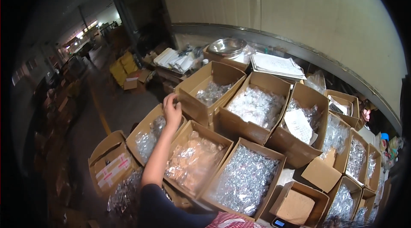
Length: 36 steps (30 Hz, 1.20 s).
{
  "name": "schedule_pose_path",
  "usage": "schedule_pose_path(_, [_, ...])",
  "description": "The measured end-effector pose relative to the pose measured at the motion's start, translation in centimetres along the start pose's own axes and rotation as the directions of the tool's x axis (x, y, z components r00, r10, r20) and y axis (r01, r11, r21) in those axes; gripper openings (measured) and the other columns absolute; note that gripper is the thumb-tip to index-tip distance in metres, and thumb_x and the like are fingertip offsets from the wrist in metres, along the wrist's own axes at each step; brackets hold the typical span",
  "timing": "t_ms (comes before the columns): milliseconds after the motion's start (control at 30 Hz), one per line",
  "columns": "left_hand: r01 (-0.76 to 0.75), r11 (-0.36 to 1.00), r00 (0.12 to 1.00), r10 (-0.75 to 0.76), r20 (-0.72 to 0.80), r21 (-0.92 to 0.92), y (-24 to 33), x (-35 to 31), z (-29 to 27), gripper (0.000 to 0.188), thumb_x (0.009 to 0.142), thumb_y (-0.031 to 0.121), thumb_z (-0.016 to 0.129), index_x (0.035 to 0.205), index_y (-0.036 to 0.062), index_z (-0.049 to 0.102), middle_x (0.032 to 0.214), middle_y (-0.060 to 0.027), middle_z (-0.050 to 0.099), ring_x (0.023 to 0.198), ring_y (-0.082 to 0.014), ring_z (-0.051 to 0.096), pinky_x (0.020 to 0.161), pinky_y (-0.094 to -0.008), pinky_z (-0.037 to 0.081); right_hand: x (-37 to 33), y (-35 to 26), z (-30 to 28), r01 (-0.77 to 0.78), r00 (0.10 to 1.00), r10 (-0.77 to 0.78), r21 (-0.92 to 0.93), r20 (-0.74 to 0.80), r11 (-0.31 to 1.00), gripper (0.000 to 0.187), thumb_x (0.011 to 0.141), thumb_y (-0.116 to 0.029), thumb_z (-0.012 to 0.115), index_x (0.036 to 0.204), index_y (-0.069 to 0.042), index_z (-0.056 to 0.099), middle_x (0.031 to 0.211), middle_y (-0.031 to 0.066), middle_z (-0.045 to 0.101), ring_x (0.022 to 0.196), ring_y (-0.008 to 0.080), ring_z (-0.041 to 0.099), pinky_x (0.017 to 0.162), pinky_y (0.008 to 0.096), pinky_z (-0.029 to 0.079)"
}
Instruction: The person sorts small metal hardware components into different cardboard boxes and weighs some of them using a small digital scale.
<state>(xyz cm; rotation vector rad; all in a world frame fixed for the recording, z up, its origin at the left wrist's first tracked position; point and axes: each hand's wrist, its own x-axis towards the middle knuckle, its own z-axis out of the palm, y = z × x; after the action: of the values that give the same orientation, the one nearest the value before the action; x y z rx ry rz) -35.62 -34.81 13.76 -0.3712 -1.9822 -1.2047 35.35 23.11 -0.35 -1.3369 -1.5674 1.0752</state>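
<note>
My left hand (172,110) reaches out on a bare forearm with a dark sleeve at the upper arm. It hovers over the far edge of an open cardboard box of small clear bags (147,138). It is right beside the near corner of another open box of bags (209,89). The fingers are curled and seen from the back, so whatever they may hold is hidden. My right hand is out of the picture.
Several open cardboard boxes of bagged small metal parts crowd the surface, among them one in front (244,179) and one behind (257,106). A metal bowl (227,46) and stacked papers (276,65) lie by the wall. A taped closed box (110,168) stands at the left by the aisle floor (115,108).
</note>
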Motion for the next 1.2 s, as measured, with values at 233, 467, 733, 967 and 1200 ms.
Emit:
schedule_pose_path(233, [0.091, 0.918, 0.584, -0.363, 0.726, 0.385, -0.5, 9.1, 17.0, 0.047, 0.068, 0.027, 0.077, 0.107, 0.0013, 0.067, 0.113, -0.0190, 0.065, 0.107, -0.0316, 0.061, 0.091, -0.0411, 0.047, -1.7, -2.1, 2.8, 0.097, 0.995, -0.098, -0.161, 0.005, 0.982, 0.027, 0.084, -0.006, 0.057, 0.108, 0.004, 0.061, 0.096, 0.0128, 0.062, 0.087, 0.0236, 0.057, 0.082, 0.0367, 0.048])
schedule_pose_path(467, [0.216, 0.904, 0.590, -0.422, 0.688, 0.369, -3.0, 8.3, 26.2, 0.027, 0.069, 0.019, 0.064, 0.085, -0.0013, 0.072, 0.084, -0.0226, 0.068, 0.084, -0.0359, 0.067, 0.081, -0.0408, 0.050, -1.3, 0.2, 2.7, 0.103, 0.985, -0.127, -0.203, -0.112, 0.974, 0.026, 0.084, -0.005, 0.056, 0.108, 0.003, 0.061, 0.097, 0.0127, 0.062, 0.086, 0.0228, 0.056, 0.081, 0.0371, 0.048])
schedule_pose_path(733, [0.791, 0.347, 0.584, -0.183, 0.791, -0.504, 7.4, 14.3, 21.9, 0.004, 0.082, 0.010, 0.058, 0.083, 0.0059, 0.058, 0.067, -0.0028, 0.056, 0.055, -0.0113, 0.051, 0.047, -0.0227, 0.041, -1.0, -0.8, 4.4, 0.241, 0.930, -0.331, -0.414, -0.161, 0.878, 0.025, 0.074, 0.002, 0.045, 0.098, 0.006, 0.053, 0.089, 0.0146, 0.049, 0.086, 0.0284, 0.052, 0.082, 0.0367, 0.043])
schedule_pose_path(967, [-0.444, 0.895, 0.246, 0.072, 0.967, 0.046, 8.3, 1.8, 33.0, 0.067, 0.066, 0.037, 0.080, 0.119, 0.0028, 0.059, 0.117, -0.0189, 0.062, 0.109, -0.0338, 0.059, 0.092, -0.0425, 0.048, -2.2, -3.5, 6.0, 0.326, 0.907, -0.410, -0.451, -0.100, 0.831, 0.028, 0.076, 0.000, 0.048, 0.103, 0.006, 0.053, 0.097, 0.0163, 0.052, 0.090, 0.0311, 0.053, 0.084, 0.0369, 0.043])
schedule_pose_path(1200, [0.205, 0.973, 0.428, 0.003, 0.904, -0.101, 10.6, 4.7, 33.5, 0.022, 0.069, 0.021, 0.066, 0.085, 0.0055, 0.068, 0.081, -0.0102, 0.067, 0.072, -0.0205, 0.062, 0.063, -0.0341, 0.048, -3.5, -6.5, 6.4, 0.302, 0.931, -0.348, -0.307, -0.109, 0.903, 0.025, 0.075, 0.003, 0.048, 0.099, 0.003, 0.054, 0.099, 0.0129, 0.051, 0.090, 0.0268, 0.053, 0.082, 0.0339, 0.044])
